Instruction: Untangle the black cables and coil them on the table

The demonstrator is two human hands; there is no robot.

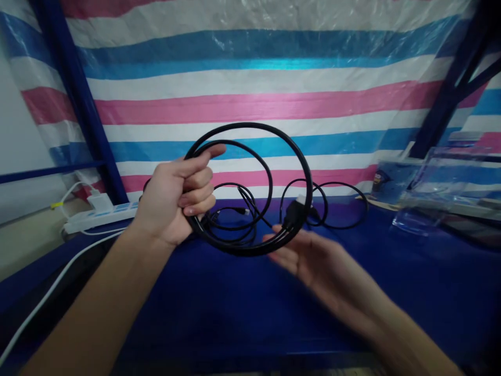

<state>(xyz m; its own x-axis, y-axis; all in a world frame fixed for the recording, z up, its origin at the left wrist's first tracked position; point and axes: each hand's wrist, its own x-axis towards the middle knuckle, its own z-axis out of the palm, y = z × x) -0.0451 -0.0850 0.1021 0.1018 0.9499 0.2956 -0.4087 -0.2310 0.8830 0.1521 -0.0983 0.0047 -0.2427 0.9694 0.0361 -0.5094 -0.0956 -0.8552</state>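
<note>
A black cable [250, 125] is looped into coils in front of me, held up above the blue table [242, 297]. My left hand [183, 190] is wrapped round the left side of the loops. A black connector [294, 213] with a pale tip sits at the lower right of the coil. Just below that connector is my right hand [309, 256], slightly blurred, with its fingers stretched out beside the bottom of the loops. More thin black cable [346, 227] lies in loops on the table behind, with a small plug [242, 211] among it.
At the left, a white power strip [102, 216] holds a white charger [99, 201], and a white cable [62, 284] runs toward the near left. Clear plastic holders [415, 222] stand at the right. Blue metal posts [78, 94] and a striped sheet [250, 86] stand behind.
</note>
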